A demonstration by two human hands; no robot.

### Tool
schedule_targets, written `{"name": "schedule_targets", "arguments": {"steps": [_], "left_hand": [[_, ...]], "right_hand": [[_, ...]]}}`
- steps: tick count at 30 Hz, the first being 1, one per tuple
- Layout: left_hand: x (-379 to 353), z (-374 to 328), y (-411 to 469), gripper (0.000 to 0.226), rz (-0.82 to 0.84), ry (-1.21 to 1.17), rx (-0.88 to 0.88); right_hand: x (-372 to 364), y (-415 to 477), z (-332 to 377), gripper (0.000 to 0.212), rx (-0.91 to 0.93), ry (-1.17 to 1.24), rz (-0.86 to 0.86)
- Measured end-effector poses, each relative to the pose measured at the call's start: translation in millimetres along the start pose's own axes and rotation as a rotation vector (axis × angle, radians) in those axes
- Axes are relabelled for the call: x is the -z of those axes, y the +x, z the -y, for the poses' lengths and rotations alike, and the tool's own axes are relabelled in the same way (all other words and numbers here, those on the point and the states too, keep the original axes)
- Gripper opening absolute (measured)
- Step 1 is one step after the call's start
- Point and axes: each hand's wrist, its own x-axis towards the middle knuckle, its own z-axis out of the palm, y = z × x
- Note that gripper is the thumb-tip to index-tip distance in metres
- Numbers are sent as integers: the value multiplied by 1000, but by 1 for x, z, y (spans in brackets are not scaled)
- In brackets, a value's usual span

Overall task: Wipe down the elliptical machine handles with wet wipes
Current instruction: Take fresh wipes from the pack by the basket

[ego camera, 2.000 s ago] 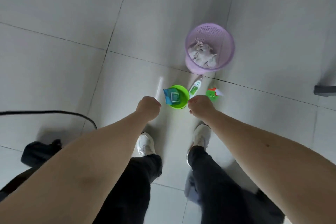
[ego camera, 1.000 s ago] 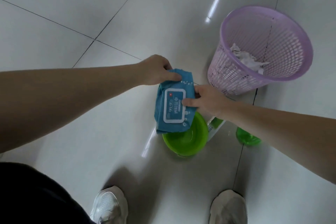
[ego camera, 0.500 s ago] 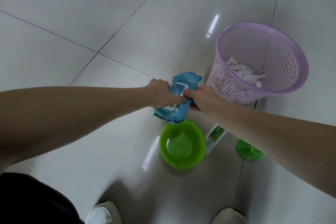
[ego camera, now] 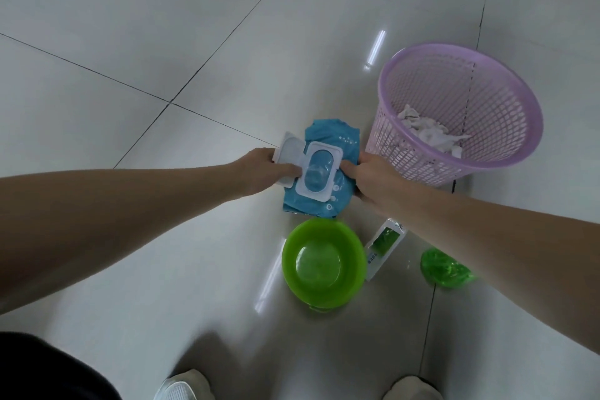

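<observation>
Wet wipes pack [ego camera: 324, 178]: it is blue and soft, and it is up in the air between both hands, above the green bowl [ego camera: 352, 248] on the tiled floor [ego camera: 162, 42]. Two seconds ago the pack sat in that bowl. Now the bowl has nothing in it.

The big change is the white lid [ego camera: 289, 156]. Half a second ago it was shut and the pack was squashed between the hands. Now the lid is flipped open to the left. The left hand [ego camera: 259, 172] pinches the lid, with the thumb on top. The right hand [ego camera: 373, 178] has its fingers curled round the right end of the wet wipes pack and holds it steady.

The hole under the lid [ego camera: 319, 169] shows, but no wipe is pulled out yet. So I think the next job is to pull one wipe out.

The purple basket [ego camera: 406, 153] stands just beside the pack, with crumpled white wipes [ego camera: 428, 131] inside. A white and green tube [ego camera: 384, 247] lies near the bowl. The elliptical machine is not in the picture, so no handle is wiped yet.
</observation>
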Motion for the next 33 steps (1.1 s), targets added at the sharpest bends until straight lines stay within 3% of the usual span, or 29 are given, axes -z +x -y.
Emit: {"name": "schedule_targets", "arguments": {"steps": [2,4,7,9,11,16,19,25,33], "left_hand": [[-3,2,-1,41,22,-41,-6],[-6,2,1,38,-19,-97,-9],[-12,-3,2,26,-63,-105,-24],[-14,-7,1,18,-77,-55,-56],[-16,-11,-1,15,-88,16,-88],[-22,-15,-3,24,-89,111,-95],[-27,-19,-7,22,-36,50,-97],[-30,-34,-11,26,60,-89,-128],[-31,-39,-20,28,101,-93,-142]], "right_hand": [[-1,2,-1,5,4,-50,-34],[0,3,-6,22,41,-265,-183],[-3,-3,-11,32,327,-593,-429],[-5,-9,-11,22,579,-744,-351],[-8,-11,-11,13,688,-825,-206],[-11,-11,-25,21,508,-728,-93],[-12,-11,-27,27,407,-695,-83],[-11,1,-26,26,516,-1111,-275],[-12,5,-17,29,558,-1363,-250]]}}
